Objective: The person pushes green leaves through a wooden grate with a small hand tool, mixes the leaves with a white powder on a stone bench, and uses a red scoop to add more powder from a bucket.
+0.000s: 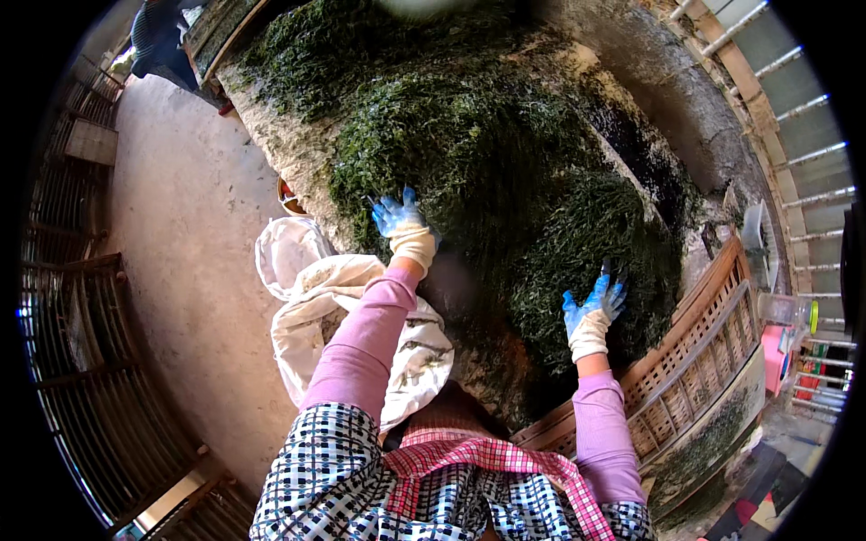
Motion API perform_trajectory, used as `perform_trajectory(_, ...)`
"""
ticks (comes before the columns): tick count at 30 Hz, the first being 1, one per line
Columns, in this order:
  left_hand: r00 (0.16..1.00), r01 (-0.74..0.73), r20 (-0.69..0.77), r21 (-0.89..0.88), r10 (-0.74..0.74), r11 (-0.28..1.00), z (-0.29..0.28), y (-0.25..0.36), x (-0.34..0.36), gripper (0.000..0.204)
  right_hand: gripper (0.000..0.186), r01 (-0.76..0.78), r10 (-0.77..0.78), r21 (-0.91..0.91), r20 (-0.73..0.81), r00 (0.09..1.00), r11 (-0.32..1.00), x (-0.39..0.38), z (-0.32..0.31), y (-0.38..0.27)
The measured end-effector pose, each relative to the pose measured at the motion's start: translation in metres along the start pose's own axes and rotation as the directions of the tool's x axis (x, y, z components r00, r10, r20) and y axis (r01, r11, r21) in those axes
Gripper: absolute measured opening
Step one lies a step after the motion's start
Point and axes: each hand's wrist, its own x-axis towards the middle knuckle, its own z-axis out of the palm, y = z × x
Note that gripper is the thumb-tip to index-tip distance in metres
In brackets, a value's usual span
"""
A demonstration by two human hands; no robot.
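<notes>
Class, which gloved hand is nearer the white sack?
The left hand, on the green heap close to the sack; the right hand is farther off, nearer the woven basket.

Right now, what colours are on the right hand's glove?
The glove is blue over the fingers, cream at the cuff; the head view shows it.

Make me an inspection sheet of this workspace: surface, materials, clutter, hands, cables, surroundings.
Surface: rough, pale slab, mostly covered.
Job's things: dark green stringy plant matter, heaped in mounds.
Clutter: crumpled white sack by the slab's near left edge; woven panel lower right; clear jar beyond it.
Hands: left hand and right hand, both gloved, against the mounds, fingers spread.
Cables: nothing seen.
Surroundings: floor and slatted panels left; barred window right; another person upper left.
</notes>
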Motion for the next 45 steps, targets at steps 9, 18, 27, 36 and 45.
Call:
perform_trajectory(9,0.939,0.328,0.226,-0.367,-0.259,0.871,-0.034,0.061,0.097,0.085,0.104,-0.029,0.032,-0.130,0.019,0.999,0.991,0.012,0.028,0.001)
perform_trajectory(18,0.872,-0.380,0.290,-0.109,0.395,0.918,-0.168,0.003,-0.033,0.059,0.092,-0.004,0.007,-0.151,0.020,1.000,0.989,0.006,0.009,-0.001)
perform_trajectory(27,0.949,-0.222,0.217,-0.054,0.228,0.974,-0.146,-0.151,-0.302,0.061,0.067,0.327,-0.312,0.068,-0.168,0.935,0.943,-0.058,-0.020,0.036)
perform_trajectory(36,0.919,-0.282,-0.359,-0.312,0.162,0.907,-0.134,-0.190,-0.437,0.062,0.047,0.801,-0.681,0.406,-0.430,0.593,0.440,-0.198,-0.023,0.017)
perform_trajectory(45,0.870,0.397,0.027,-0.630,-0.492,0.667,-0.002,-0.335,-0.606,0.043,0.039,0.359,-0.914,0.884,0.157,0.374,0.299,-0.368,0.080,0.003)
